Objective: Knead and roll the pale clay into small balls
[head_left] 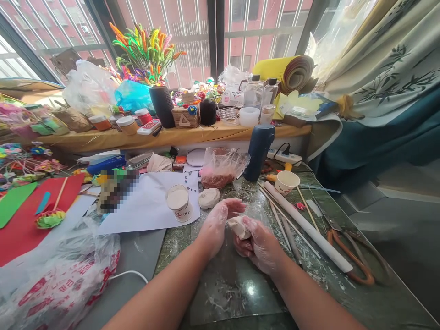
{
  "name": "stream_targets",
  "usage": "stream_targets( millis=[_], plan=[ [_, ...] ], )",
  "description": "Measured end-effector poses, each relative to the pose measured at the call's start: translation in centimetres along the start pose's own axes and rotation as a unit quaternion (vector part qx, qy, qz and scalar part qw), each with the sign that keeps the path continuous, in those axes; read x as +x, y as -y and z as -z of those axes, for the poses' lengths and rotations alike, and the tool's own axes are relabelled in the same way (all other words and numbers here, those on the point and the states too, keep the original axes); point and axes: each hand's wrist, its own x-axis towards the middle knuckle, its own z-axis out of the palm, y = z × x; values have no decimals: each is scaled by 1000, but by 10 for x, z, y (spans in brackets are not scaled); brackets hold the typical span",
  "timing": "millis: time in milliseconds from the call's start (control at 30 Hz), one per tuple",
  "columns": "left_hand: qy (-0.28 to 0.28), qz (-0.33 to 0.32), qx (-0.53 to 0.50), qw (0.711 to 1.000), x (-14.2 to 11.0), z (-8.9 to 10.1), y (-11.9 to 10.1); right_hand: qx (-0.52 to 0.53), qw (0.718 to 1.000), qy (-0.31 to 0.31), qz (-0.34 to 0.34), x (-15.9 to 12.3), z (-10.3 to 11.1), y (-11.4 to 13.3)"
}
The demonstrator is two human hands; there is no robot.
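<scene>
The right hand's [260, 244] fingers grip the pale dough lump [239, 228], its thumb pressed on top; the left hand [220, 222], floury, holds nothing, fingers loosely curved just beside the lump. Relative to the white-filled cup [178, 199], the lump is to the right and nearer the person; a flattened dough piece [209, 198] sits just right.

On the desk [172, 284], taking the dough disc [209, 198] as centre, the filled cup [177, 200] stands on the paper sheet [137, 206] at nine o'clock, the open bag [220, 174] at one, the flask [257, 153] at two, the other cup [287, 182] near three, the shears [359, 266] towards four.
</scene>
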Motion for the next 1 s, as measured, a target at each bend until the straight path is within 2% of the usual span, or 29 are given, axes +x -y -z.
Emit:
stream_targets(
  millis=[200, 333, 400, 533, 633, 733, 800, 867, 933, 1000],
  plan=[
    [20, 13, 87, 996, -4, 0, -7, -28, 991, -118, 57, 5, 1, 2],
    [36, -30, 193, 980, -9, 0, -10, -64, 983, -147, 88, 2, -1, 0],
    [56, -36, 228, 972, -9, 2, -12, -102, 977, -167, 81, 0, 0, -4],
    [84, -42, 313, 945, -4, 9, -22, -150, 969, -196, 14, -4, 12, -14],
    [90, -56, 379, 919, -2, 13, -29, -167, 970, -177, 11, -6, 23, -16],
    [94, -53, 402, 909, -4, 13, -31, -247, 955, -147, 68, -8, 28, -12],
    [91, -57, 409, 906, -8, 12, -29, -267, 946, -161, 84, -8, 26, -9],
    [78, -79, 402, 909, -9, 13, -26, -222, 960, -162, 55, -7, 21, -6],
    [72, -120, 391, 910, -8, 15, -24, -131, 982, -131, 23, -5, 14, -6],
    [89, -175, 395, 898, -5, 16, -22, -47, 993, -102, 23, -3, 7, -6]
  ],
)
